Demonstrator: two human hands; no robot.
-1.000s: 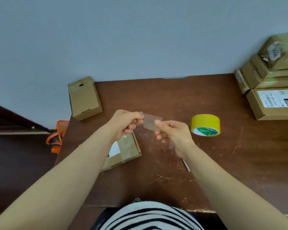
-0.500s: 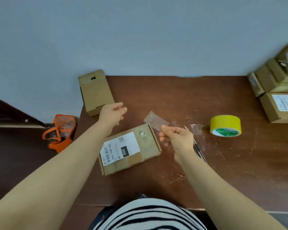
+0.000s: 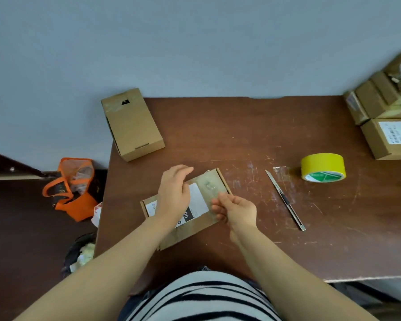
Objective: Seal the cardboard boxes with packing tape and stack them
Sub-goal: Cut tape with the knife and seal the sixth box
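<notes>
centrally, left hand point(image 3: 174, 193) loose-fingered over labelled box point(image 3: 191, 230); right hand point(image 3: 237, 212) pinches tape strip point(image 3: 213, 189) at box's right edge.

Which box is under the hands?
The flat labelled box under the left hand and right hand; the plain box sits back left, the pile far right.

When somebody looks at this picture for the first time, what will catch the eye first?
Likely the two hands at the centre of the table: the left hand is over a flat labelled box, and the right hand pinches a clear tape strip at the box's right end. Next comes the bright yellow tape roll to the right, with a knife beside it.
</notes>
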